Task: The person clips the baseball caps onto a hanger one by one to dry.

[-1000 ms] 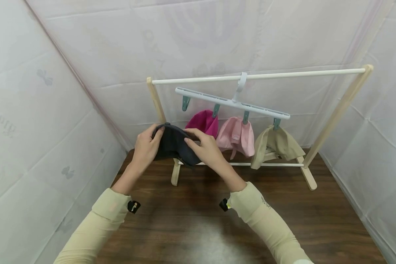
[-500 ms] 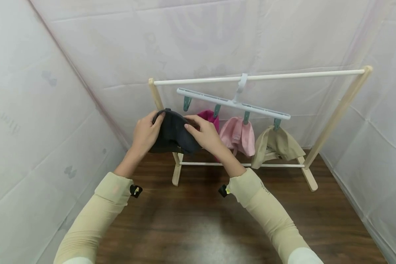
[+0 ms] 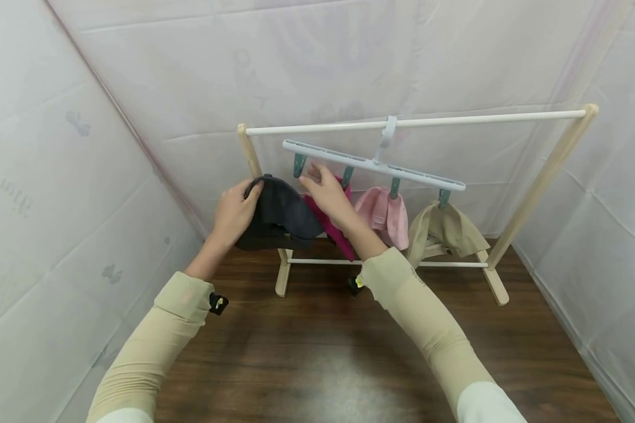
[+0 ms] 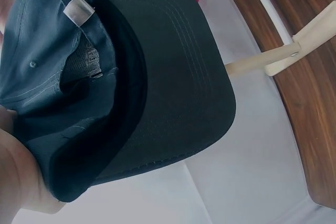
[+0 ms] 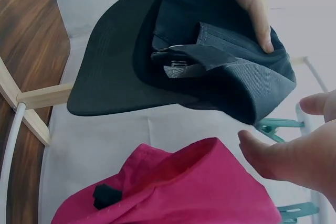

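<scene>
My left hand [image 3: 231,216] pinches the edge of a dark baseball cap [image 3: 286,211] between thumb and fingers. In the left wrist view, the cap's brim, back strap and metal buckle [image 4: 79,11] face the camera. My right hand [image 3: 328,192] is off the cap, beside the leftmost green clip [image 3: 298,165] of a pale blue clip hanger [image 3: 344,157]. Its thumb and fingers stand apart with nothing between them, as the right wrist view shows. Behind that hand hangs a magenta cap [image 5: 178,192], partly covered in the head view.
A pink cap [image 3: 398,223] and a beige cap [image 3: 447,232] hang from clips farther right. The hanger hooks over the white rail [image 3: 487,120] of a wooden-ended rack [image 3: 542,185]. Pale sheet walls [image 3: 111,235] surround it, and brown wood-look flooring [image 3: 307,346] lies below.
Both hands first raised the dark cap toward the hanger. Then the right hand let go and moved up to the leftmost clip, while the left hand kept its hold.
</scene>
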